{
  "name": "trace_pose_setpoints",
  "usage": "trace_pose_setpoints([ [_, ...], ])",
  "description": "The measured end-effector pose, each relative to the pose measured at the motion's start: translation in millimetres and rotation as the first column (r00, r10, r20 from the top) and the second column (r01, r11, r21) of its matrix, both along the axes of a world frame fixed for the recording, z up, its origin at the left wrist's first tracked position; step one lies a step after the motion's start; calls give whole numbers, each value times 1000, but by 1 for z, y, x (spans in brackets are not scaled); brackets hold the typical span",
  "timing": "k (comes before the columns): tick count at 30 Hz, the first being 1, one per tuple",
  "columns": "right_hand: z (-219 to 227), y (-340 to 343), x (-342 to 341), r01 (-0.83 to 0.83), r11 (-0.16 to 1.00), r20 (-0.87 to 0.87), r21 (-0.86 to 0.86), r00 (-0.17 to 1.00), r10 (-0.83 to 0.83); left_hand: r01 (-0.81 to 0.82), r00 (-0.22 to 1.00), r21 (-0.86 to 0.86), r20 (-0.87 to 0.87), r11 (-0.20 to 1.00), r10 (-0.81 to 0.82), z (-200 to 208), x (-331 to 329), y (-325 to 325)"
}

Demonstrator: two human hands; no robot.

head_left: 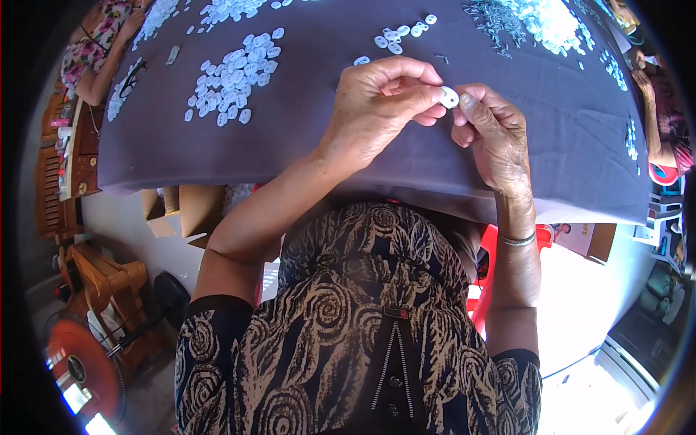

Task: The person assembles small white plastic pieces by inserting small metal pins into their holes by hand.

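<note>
White oval piece (450,97) sits between our hands, pinched in our left hand's (377,105) thumb and fingers, long axis apparently sloping down rightward; our right hand (499,134), curled close by its right edge, may grip something, but we cannot tell.

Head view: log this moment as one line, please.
left hand: pinching white oval piece; right hand: fingertips at its right edge; below: grey tablecloth; left: pile of white pieces
</note>
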State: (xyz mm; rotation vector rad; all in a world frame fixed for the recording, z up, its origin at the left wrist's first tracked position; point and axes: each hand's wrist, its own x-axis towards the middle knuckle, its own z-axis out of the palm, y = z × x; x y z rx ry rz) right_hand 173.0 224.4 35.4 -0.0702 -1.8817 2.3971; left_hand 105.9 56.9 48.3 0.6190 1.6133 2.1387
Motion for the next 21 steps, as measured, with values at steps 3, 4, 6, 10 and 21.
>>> trace_pose_setpoints([
  [3, -1, -1, -1, -18, 998, 13, -60, 1000, 18, 9, 998, -22, 69, 1000, -7, 2, 0, -1],
  [4, 0, -1, -1, -17, 996, 27, -86, 999, 19, 9, 996, -16, 87, 1000, -8, 1, -1, -1],
  [6, 1, 1, -1, -12, 994, 42, -109, 999, 17, 13, 994, -7, 105, 1000, -12, 1, -2, 1],
  [10, 5, 2, -3, -26, 985, 39, -173, 999, 34, 9, 997, -3, 78, 1000, -8, 1, -3, 3],
  [21, 9, -6, 3, 32, 950, 47, 310, 998, -49, 83, 994, 16, 76, 996, -84, -11, -4, 3],
])
